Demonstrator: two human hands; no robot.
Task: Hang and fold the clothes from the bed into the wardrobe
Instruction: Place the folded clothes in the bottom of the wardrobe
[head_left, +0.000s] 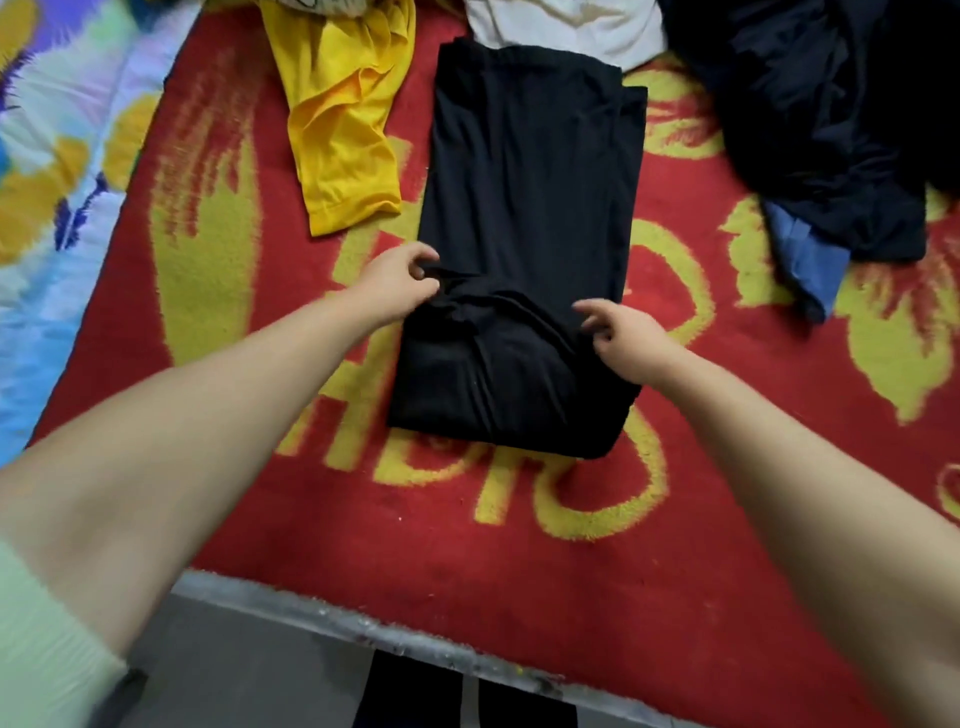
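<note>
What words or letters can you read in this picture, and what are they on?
Red blanket: big yellow woven letters, partly hidden under the black garment. The lower row looks like "HDIC", but the shapes are fuzzy, so this is uncertain.
Yellow letters above that row: mostly covered, cannot be read.
Yellow shirt, white cloth, dark clothes pile: no writing visible.

A bedroom in a home, seen over a bed strewn with laundry.
The bed (363, 618) carries a plush red-and-yellow blanket (519, 519), with a floral quilt (67, 156) beside it at the left. Loose clothes lie across it: a black garment (524, 208), a yellow shirt (343, 130), a white top (566, 31) and a dark heap (831, 104).
</note>
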